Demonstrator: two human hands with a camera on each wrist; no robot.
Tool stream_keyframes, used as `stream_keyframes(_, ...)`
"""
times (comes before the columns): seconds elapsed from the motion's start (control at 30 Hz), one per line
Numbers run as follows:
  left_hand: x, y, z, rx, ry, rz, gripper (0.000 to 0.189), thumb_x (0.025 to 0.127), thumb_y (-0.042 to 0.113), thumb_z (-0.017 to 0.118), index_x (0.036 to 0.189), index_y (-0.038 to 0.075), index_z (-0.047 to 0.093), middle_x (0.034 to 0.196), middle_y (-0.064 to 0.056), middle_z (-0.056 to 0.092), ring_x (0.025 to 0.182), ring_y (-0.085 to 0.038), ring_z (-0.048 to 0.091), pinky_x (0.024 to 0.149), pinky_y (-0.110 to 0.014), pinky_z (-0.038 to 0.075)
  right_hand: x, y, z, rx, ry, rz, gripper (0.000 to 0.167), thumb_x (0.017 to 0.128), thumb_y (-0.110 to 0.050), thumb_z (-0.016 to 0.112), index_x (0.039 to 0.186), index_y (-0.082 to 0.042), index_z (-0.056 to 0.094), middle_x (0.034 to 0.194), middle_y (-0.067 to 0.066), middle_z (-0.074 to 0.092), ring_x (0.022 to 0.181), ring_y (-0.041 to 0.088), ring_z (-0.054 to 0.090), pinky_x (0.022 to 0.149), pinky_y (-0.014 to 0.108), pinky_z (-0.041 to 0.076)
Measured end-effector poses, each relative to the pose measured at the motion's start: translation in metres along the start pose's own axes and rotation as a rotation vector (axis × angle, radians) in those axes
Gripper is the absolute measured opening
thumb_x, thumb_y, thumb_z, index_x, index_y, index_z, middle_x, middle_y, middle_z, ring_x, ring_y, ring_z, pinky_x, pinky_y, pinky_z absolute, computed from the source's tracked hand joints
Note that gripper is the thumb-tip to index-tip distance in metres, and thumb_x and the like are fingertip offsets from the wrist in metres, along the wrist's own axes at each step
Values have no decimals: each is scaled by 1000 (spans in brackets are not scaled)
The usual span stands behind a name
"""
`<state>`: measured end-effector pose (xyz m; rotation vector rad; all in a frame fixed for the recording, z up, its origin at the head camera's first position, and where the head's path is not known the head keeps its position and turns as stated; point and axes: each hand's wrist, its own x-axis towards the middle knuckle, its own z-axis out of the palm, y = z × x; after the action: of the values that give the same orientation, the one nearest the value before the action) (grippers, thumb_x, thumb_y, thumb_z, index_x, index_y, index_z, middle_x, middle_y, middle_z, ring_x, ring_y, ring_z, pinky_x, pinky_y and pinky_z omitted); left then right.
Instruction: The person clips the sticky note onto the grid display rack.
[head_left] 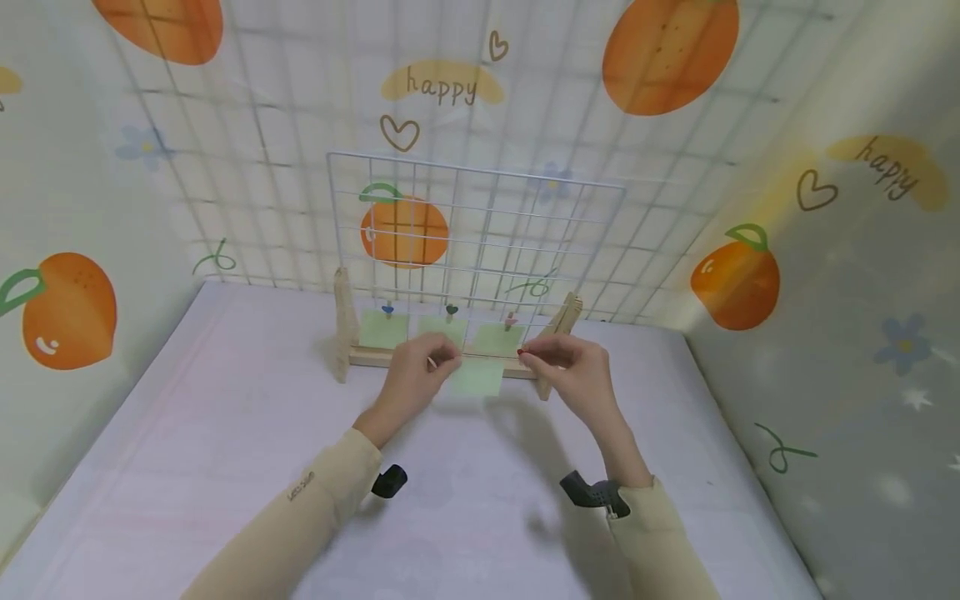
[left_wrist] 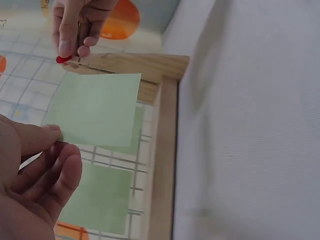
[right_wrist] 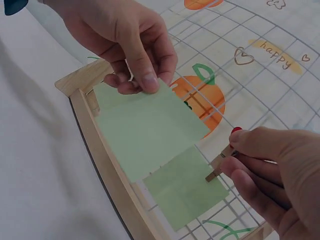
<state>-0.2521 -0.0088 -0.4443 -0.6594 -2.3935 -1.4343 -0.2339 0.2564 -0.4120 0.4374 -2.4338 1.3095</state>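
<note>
My left hand (head_left: 414,377) pinches a pale green square of paper (head_left: 480,379) by one corner, between thumb and fingers. The sheet hangs in front of a white wire grid (head_left: 487,223) on a wooden stand (head_left: 342,325). To its right, my right hand (head_left: 576,377) pinches a small clothespin with a red top (right_wrist: 236,130), apart from the held paper. Behind, three more green papers hang low on the grid, with a blue heart clothespin (head_left: 387,309), a dark green heart clothespin (head_left: 452,309) and a pink clothespin (head_left: 511,321). Fingers partly hide the red-topped clothespin.
The stand's wooden bar (left_wrist: 162,160) runs along the bottom of the grid. A white cloth (head_left: 247,467) covers the tabletop. Behind it rises a larger wire grid (head_left: 281,208) against a fruit-print backdrop, with printed walls (head_left: 840,275) at both sides.
</note>
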Motion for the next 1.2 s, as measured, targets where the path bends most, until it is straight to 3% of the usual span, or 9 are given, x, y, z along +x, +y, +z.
stream_keyframes(0.23,13,7,-6,14,28,30,3,96,9,77,95,9,74,90,-2,73,80,-14,65,70,-27,57,6,-31,-4,3,16,-3,14,89,0,82,100,5,76,97,18,79,85,27,76,75,17,58)
stream_keyframes(0.47,25,14,-8,43,81,79,7,94,5,79,92,10,73,90,-3,74,78,-15,66,69,-28,56,11,-32,-5,5,40,-48,14,88,0,83,100,5,77,98,20,79,86,26,77,76,16,58)
stream_keyframes(0.73,41,22,-9,81,118,142,6,94,6,78,92,9,74,88,-4,74,75,-16,65,68,-29,56,21,-40,-7,-8,78,-82,11,89,1,82,98,5,79,95,19,79,84,33,77,74,17,58)
stream_keyframes(1.07,54,23,-12,109,152,145,5,93,6,79,92,8,76,88,-5,74,76,-18,65,69,-29,55,35,-49,-14,76,149,-100,11,89,-1,82,99,4,80,96,21,79,80,21,78,75,17,58)
stream_keyframes(1.2,58,25,-13,110,143,134,1,94,6,77,94,7,77,88,-5,73,76,-17,64,70,-28,53,40,-52,-15,113,156,-90,12,90,1,81,100,6,79,98,24,78,82,23,79,75,17,59)
